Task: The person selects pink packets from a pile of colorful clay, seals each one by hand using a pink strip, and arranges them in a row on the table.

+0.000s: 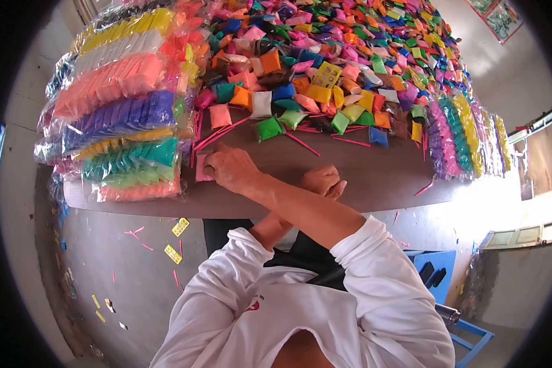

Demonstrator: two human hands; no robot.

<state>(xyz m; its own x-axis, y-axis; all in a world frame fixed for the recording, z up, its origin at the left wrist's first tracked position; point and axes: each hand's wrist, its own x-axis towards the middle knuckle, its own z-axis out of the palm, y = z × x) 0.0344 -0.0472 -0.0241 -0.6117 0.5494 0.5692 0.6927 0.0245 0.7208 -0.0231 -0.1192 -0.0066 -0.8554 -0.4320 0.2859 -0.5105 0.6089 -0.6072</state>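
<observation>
Head view: the right hand [230,168] is reaching across the body to left of centre. Its fingers [211,164] are pressing together on a little pink packet [200,168], which is lying flat on the brown desk [362,175] just beside the big bundled bags [122,110] at the left. The left hand [322,181] is sitting on the desk at centre with its fingers curled in. I'm not seeing anything in it.

Going by looks, that packet is weighing next to nothing. It's soft and squashy inside, with slick plastic film outside, so I'm guessing it's sliding around easily. Pinching it at an edge or corner seam seems safer than squeezing the middle.

It's small, squarish and pale pink, and the hand is covering about half of it. Hundreds of similar packets in orange, green, blue and yellow are heaping up [349,73] across the top of the frame. Thin pink sticks [300,143] are lying scattered in front of the pile.
</observation>
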